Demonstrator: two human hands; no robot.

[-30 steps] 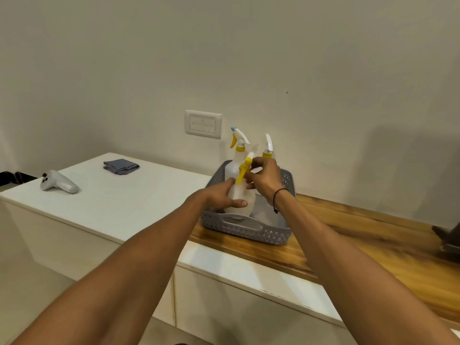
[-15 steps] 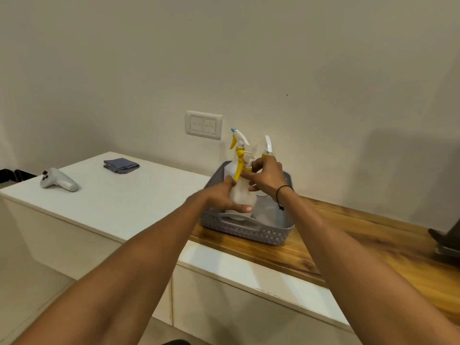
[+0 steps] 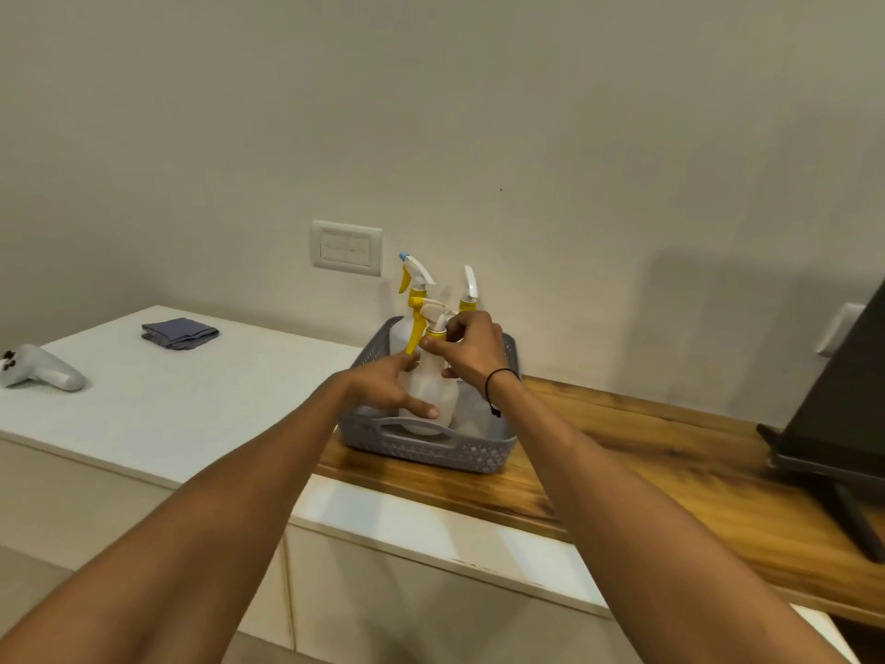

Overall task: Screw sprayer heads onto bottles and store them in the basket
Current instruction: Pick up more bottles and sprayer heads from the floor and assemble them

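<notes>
The left hand (image 3: 383,383) grips the translucent spray bottle (image 3: 431,390) upright at the grey basket's (image 3: 431,448) near edge. Above it, the right hand (image 3: 467,349) pinches the sprayer head's collar (image 3: 435,334), seemingly mid-twist. Two finished spray bottles (image 3: 416,299) stand farther back.

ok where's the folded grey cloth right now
In the head view the folded grey cloth lies on the white counter at far left, left of the basket and behind the white controller.
</notes>
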